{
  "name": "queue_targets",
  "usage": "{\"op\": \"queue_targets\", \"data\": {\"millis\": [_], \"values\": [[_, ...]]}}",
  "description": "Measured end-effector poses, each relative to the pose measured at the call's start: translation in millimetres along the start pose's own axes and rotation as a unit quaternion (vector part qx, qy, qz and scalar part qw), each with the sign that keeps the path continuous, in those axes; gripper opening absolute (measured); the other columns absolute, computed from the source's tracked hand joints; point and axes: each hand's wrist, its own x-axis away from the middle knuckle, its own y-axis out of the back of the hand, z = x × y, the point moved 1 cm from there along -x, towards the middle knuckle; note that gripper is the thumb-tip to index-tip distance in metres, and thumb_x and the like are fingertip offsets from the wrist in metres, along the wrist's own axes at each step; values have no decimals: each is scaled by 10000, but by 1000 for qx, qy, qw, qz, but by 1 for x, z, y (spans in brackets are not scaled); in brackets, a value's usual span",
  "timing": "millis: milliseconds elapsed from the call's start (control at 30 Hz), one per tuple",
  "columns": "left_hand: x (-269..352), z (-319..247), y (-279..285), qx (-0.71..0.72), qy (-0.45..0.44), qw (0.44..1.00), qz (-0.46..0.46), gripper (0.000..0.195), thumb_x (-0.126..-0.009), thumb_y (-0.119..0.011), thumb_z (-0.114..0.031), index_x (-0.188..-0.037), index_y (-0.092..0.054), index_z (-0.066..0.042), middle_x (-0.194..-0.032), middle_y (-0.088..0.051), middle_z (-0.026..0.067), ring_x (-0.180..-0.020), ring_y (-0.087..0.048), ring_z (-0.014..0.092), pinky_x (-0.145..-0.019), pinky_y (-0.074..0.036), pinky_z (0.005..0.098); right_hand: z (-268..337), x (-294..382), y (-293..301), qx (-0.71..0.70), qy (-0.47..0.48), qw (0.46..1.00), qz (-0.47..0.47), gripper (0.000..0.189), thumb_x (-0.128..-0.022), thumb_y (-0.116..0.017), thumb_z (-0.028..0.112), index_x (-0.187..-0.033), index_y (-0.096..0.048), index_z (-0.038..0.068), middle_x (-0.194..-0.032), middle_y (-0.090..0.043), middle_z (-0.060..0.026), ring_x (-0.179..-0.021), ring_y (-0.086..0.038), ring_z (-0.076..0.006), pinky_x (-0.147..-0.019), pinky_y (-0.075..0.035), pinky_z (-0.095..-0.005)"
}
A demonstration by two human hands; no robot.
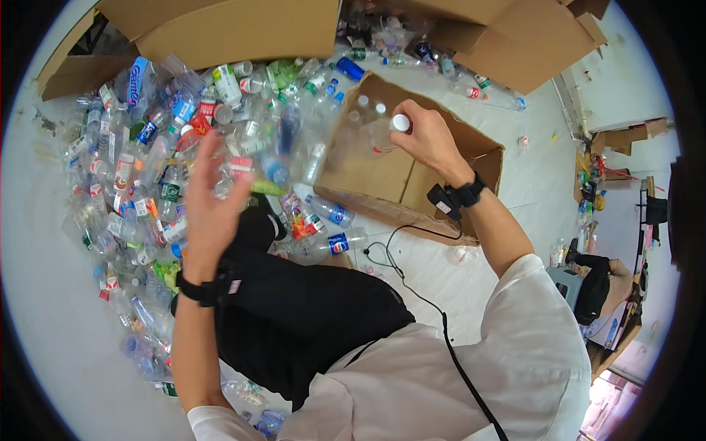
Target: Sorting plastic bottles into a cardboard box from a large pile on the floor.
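Note:
My right hand (427,140) grips a clear plastic bottle by its white cap (399,123), over an open cardboard box (380,182). The bottle's body is blurred and hangs into the box, where a few other clear bottles with white caps (380,108) stand in the far left corner. My left hand (212,204) is raised over the near part of a large pile of plastic bottles (171,190); it is blurred, its fingers are apart and nothing is in it. Dark straps sit on both wrists, and a black cable runs from the right one.
A Pepsi bottle (339,242) and a blue-capped bottle (333,211) lie between my legs and the box. Large cardboard boxes (237,36) line the far side, with more bottles (469,91) on the floor at the back right. Another person (604,289) is at the far right beside a grey container (566,284).

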Motion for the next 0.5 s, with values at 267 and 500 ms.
{"op": "queue_targets", "data": {"millis": [267, 500], "values": [[13, 56, 94, 72, 203, 966, -141, 551, -943, -647, -180, -1450, -456, -77, -1417, -525, 134, -1288, -509, 203, -1082, -379, 361, -119, -18, -160, 58, -59, 994, 68, 377, -737, -725, 214, -1029, -590, 20, -870, -675, -257, -860, -661, -435, -786, -528, -492], [35, 64, 113, 61, 218, 960, -163, 530, -963, -611, -167, -1442, -439, -20, -1422, -514, 149, -1311, -502, 225, -1086, -387, 364, -155, -37, -218, 58, -69, 990, 107, 396, -733, -744, 202, -1034, -598, -10, -902, -679, -274, -872, -666, -427, -799, -529, -487]]}}
